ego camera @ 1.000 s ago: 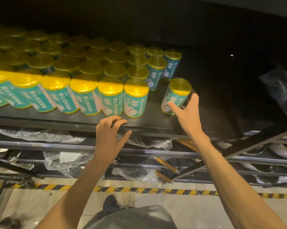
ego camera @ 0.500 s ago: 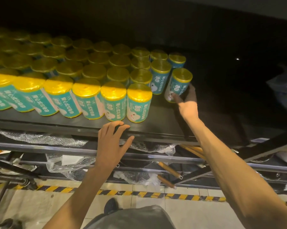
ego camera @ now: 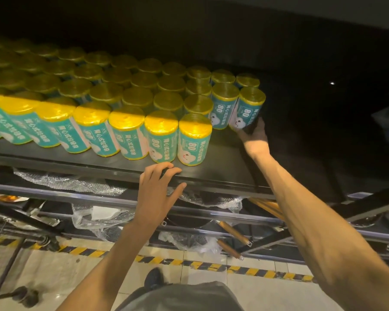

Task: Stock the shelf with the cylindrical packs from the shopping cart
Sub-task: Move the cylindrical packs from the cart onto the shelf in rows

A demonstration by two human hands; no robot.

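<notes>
Nearest to me, a grey-clad knee and a dark shoe (ego camera: 154, 279) stand on pale floor tiles crossed by a yellow-and-black hazard stripe (ego camera: 189, 263). Above that I see my left hand (ego camera: 157, 194) resting on the front edge of the black metal shelf (ego camera: 222, 173) — fingers loosely spread, thumb out, holding nothing. Under the shelf lie crumpled clear bubble-wrap sheets (ego camera: 63, 179) and wooden-handled tools (ego camera: 232, 232). Farther in, rows of teal-labelled cylindrical packs with yellow tops (ego camera: 162, 135) stand upright, packed side by side. At the far right end, my right hand (ego camera: 255, 136) presses against the lower side of the last teal cylindrical pack (ego camera: 248, 111) — it stands slightly tilted, just beside its neighbour; whether the fingers curl round it I cannot tell.
</notes>
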